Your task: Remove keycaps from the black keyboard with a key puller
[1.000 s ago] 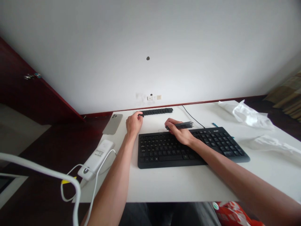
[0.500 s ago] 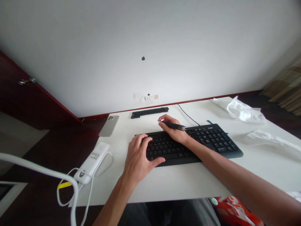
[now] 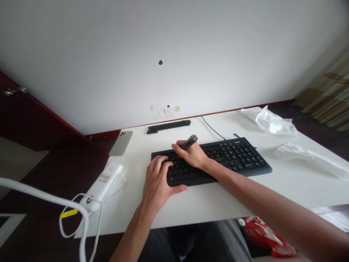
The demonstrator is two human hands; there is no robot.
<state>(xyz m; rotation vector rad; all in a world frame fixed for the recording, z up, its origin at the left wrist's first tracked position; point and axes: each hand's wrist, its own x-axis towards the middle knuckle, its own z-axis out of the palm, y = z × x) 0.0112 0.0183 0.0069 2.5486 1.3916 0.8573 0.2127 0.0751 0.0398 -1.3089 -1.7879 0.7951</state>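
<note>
A black keyboard lies across the white desk. At its left end is my left hand, fingers curved over the keys and thumb along the front edge, holding it. My right hand is closed round a black-handled keycap puller, tilted with its handle end up and right. Thin wire at the puller's lower end reaches down among the upper-left keys, close to my left fingertips. Which key it touches I cannot make out. Behind the keyboard, several black keycaps sit in rows.
A phone lies face down at the left. Nearer me is a white power strip with looping white cable. Crumpled white plastic wrapping lies at the right. A black cord runs back from the keyboard.
My right hand has come down and left from behind the keyboard onto its upper-left keys, turning the puller more upright. My left hand keeps its place on the keyboard. The whole view has shifted slightly.
</note>
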